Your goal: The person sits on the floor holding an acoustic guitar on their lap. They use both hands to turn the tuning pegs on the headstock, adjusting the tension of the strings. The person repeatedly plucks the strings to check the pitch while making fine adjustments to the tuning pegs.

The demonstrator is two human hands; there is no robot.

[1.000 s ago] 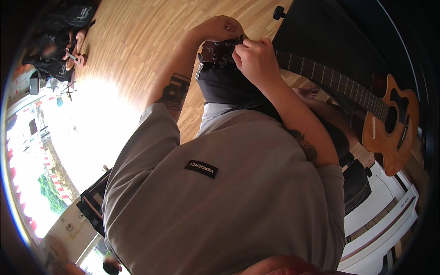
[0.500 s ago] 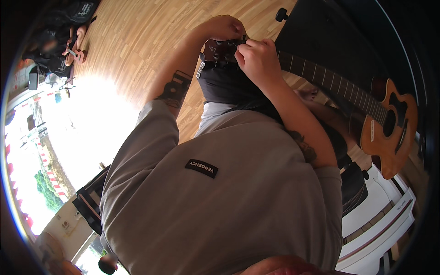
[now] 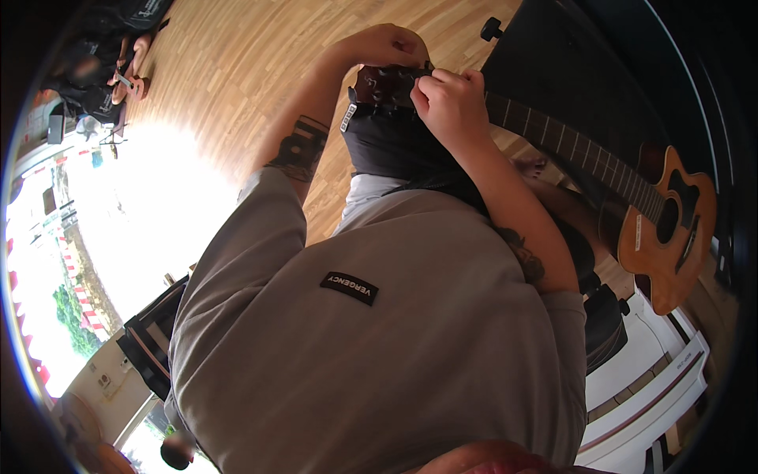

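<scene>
An acoustic guitar (image 3: pixel 673 237) with a light wooden top and a cutaway lies across to the right. Its dark fretboard (image 3: pixel 557 138) runs left to the dark headstock (image 3: pixel 387 85), which rests over my black-clad lap. My left hand (image 3: pixel 393 47) is curled at the far side of the headstock, close to the nut. My right hand (image 3: pixel 452 99) has its fingers bent and pinched together on the near side, where neck and headstock meet. Both sets of fingertips nearly touch; whatever lies between them is hidden or too fine to make out.
A black padded panel (image 3: pixel 553 63) with a knob (image 3: pixel 491 29) stands beyond the neck. White equipment (image 3: pixel 647 403) is at the lower right. Far left, a seated person (image 3: pixel 95 87) holds a small guitar (image 3: pixel 136 85). Bright windows line the left side, above a wooden floor (image 3: pixel 237 71).
The view has shifted a little. Both hands stay at the top of the neck; my left fingers look slightly more curled, and the guitar lies nearly as before.
</scene>
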